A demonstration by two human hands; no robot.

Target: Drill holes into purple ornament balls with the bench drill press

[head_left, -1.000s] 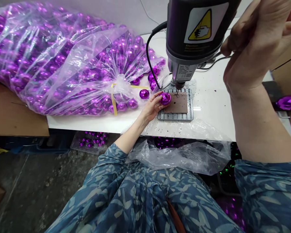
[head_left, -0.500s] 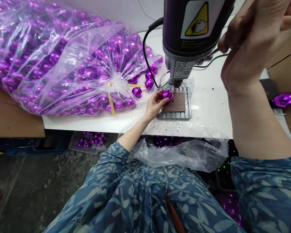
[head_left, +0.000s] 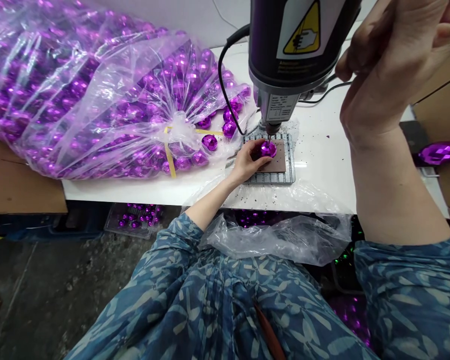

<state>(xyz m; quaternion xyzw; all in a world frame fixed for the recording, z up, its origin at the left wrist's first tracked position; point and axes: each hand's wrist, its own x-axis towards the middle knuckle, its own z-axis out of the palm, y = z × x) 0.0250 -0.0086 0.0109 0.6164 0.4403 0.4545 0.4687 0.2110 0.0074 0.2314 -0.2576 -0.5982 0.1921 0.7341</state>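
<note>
My left hand [head_left: 247, 162] pinches a shiny purple faceted ball [head_left: 268, 149] between thumb and fingers. The ball rests on a brown board [head_left: 280, 162] over the slotted metal base [head_left: 290, 175] of a drill press [head_left: 281, 60]. Directly above the ball is the chuck [head_left: 272, 128], and the thin bit reaches down to its top. Raised at the upper right, my right hand [head_left: 392, 65] has its fingers curled around the drill press lever [head_left: 330, 79]. Most of the lever is hidden by that hand.
A large clear bag [head_left: 108, 95] of purple balls fills the left of the white table [head_left: 322, 150]. Several loose balls [head_left: 210, 142] lie by its tied neck. Dark shavings surround the base. Clear plastic film [head_left: 285, 237] hangs over the front edge. A black cable [head_left: 221, 75] loops left of the drill.
My left hand has moved slightly right, bringing the purple ball from beside the bit to beneath it. My right hand stays nearly where it was.
</note>
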